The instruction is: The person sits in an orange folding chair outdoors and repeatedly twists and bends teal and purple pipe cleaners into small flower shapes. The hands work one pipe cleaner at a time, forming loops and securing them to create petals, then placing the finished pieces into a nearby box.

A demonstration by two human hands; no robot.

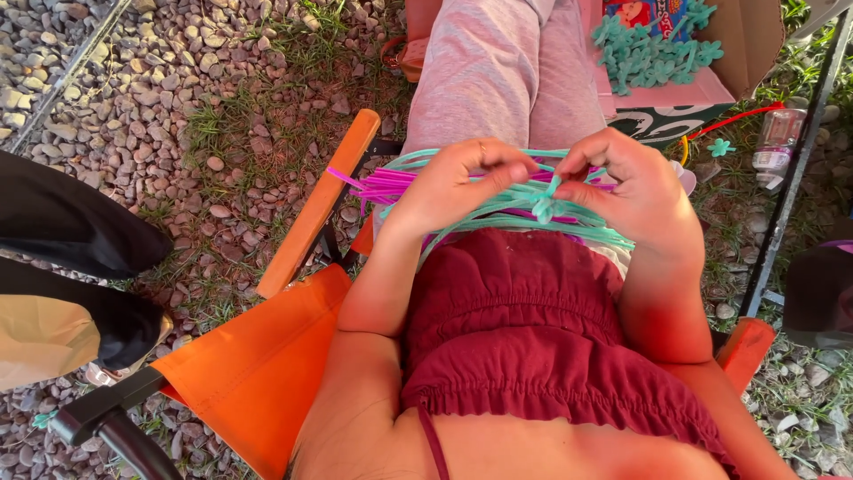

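Over lap: two hands (453, 182) (635, 191) twisting one teal flower (544, 206).

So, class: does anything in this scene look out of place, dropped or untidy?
Yes. One small teal flower lies on the gravel beside the plastic bottle, apart from the pile of teal flowers in the cardboard box. It looks dropped.

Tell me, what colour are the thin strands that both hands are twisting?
The thin strands are teal, seen in the head view; pink ones lie beneath.
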